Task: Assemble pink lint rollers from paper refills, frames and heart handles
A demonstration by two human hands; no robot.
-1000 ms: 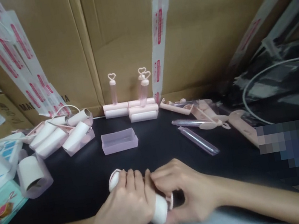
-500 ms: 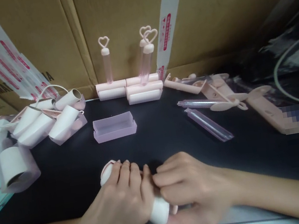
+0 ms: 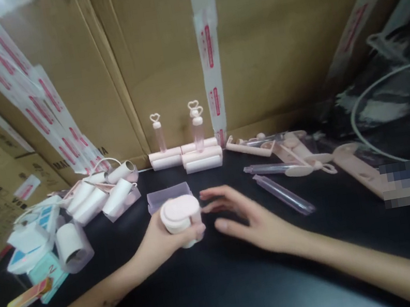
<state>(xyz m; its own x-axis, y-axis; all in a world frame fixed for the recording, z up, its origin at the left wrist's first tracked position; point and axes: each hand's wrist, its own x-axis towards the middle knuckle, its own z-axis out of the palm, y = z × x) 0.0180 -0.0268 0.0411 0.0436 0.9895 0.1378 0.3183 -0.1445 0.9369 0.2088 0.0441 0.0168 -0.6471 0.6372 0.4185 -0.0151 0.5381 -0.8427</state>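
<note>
The left hand clasps a pink-capped white roll upright over the middle of the black worktop, cap end toward the camera, probably so that end can be looked at. The right hand hovers just beside it, fingers spread, gripping nothing. A clear pink tray lies right behind the roll. Loose white rolls are heaped toward the worktop's left edge, and finished rollers stand along its far edge against the cardboard boxes.

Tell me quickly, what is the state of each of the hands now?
Left hand: closed around a white roller with a pink end cap.
Right hand: open, holding nothing, fingers spread just right of the roller.
</note>
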